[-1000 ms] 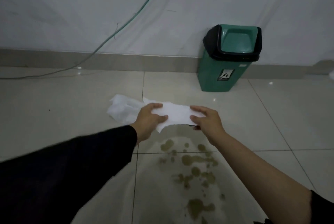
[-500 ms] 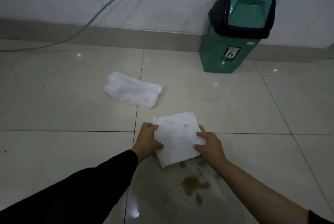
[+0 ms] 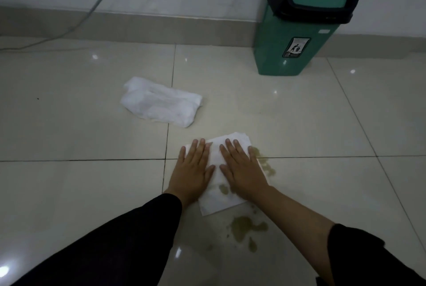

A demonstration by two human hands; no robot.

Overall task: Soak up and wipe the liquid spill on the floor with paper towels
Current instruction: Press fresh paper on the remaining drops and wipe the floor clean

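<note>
A white paper towel (image 3: 217,204) lies flat on the tiled floor over the far part of a yellowish-brown liquid spill (image 3: 246,228). My left hand (image 3: 193,168) and my right hand (image 3: 242,168) rest palm-down side by side on the towel, fingers stretched out, pressing on it without gripping. A brown stain shows through the towel between my wrists. Puddles and drops of the spill remain bare nearer to me and just right of my right hand.
A white bundle of paper towels (image 3: 161,103) lies on the floor beyond my left hand. A green bin with a black swing lid (image 3: 297,32) stands against the wall at the far right. A thin cable (image 3: 96,4) runs along the wall and skirting on the left.
Both hands carried the towel down from the air onto the spill, let go of its edges and now lie flat on top of it. The view tilted lower.
</note>
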